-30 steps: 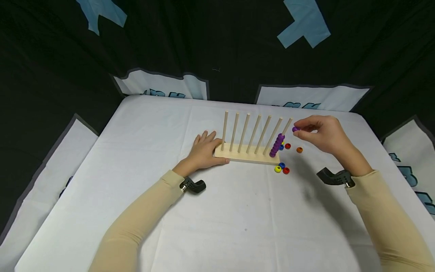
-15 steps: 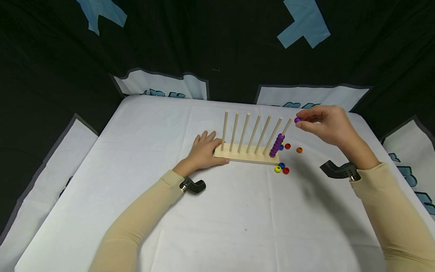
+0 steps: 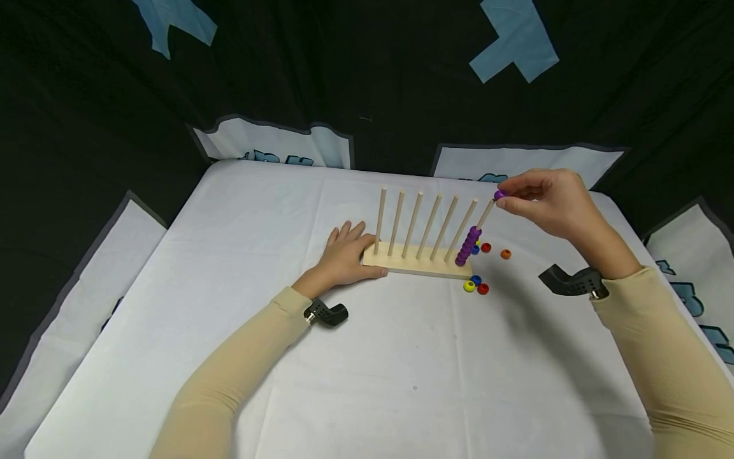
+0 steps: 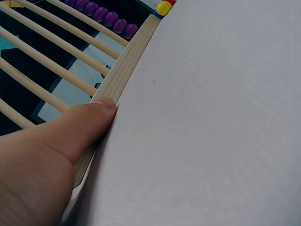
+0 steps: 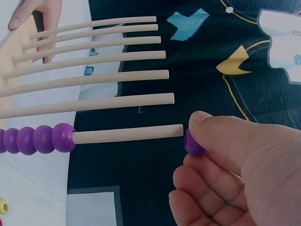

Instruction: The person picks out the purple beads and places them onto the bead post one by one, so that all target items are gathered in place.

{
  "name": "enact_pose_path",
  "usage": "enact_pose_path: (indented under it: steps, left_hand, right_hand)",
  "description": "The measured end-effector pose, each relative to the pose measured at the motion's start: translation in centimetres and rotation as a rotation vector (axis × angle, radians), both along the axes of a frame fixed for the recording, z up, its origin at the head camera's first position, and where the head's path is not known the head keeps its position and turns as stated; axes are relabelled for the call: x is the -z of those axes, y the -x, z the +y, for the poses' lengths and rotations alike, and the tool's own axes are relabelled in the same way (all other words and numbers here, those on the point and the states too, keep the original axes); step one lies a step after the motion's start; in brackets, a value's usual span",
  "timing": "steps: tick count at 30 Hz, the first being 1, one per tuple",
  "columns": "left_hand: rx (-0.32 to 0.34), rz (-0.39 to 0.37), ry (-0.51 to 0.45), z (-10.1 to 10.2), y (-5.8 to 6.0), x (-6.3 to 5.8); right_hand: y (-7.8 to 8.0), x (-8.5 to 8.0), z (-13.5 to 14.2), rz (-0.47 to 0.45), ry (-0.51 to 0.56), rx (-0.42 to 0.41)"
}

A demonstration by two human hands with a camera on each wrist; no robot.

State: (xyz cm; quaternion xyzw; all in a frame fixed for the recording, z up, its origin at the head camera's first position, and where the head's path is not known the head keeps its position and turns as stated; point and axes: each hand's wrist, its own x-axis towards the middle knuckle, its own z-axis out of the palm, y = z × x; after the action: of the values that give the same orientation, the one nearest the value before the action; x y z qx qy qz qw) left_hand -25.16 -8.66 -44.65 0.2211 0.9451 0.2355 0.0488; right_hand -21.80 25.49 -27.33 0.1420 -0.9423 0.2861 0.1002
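A wooden peg stand (image 3: 417, 264) with a row of upright pegs stands on the table. My left hand (image 3: 343, 258) grips the stand's left end, thumb along the front edge of the base and index finger behind it. Several purple beads (image 3: 468, 247) are stacked on the rightmost peg; its upper part is bare. Above that peg my right hand (image 3: 553, 201) pinches one purple bead (image 5: 194, 145) between thumb and fingers. In the right wrist view the bead is just off the peg's tip, its hole turned toward the tip, a narrow gap between them.
Near the stand's front right corner lie a yellow bead (image 3: 469, 286), a blue bead (image 3: 476, 279) and a red bead (image 3: 483, 289). Behind, to the right, are another red bead (image 3: 486, 247), an orange bead (image 3: 506, 254) and partly hidden beads. The white cloth (image 3: 367, 382) covers the table.
My right hand has risen with the purple bead, first slightly right, then back left to the tip of the rightmost peg. The left hand and the stand have stayed put.
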Motion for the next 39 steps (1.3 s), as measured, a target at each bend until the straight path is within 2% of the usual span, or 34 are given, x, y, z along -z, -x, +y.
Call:
enact_pose_path:
  steps: [15, 29, 39]
  left_hand:
    - [-0.003, -0.003, 0.002, -0.06, 0.02, -0.11]
    - [0.002, -0.001, 0.0, -0.01, 0.02, -0.1]
    - [0.0, 0.003, -0.001, 0.0, -0.08, -0.09]
  right_hand:
    - [-0.02, -0.39, -0.62, 0.0, -0.014, -0.02]
    - [-0.07, -0.09, -0.62, 0.023, -0.017, -0.017]
    - [-0.07, 0.26, -0.78, 0.043, -0.016, -0.044]
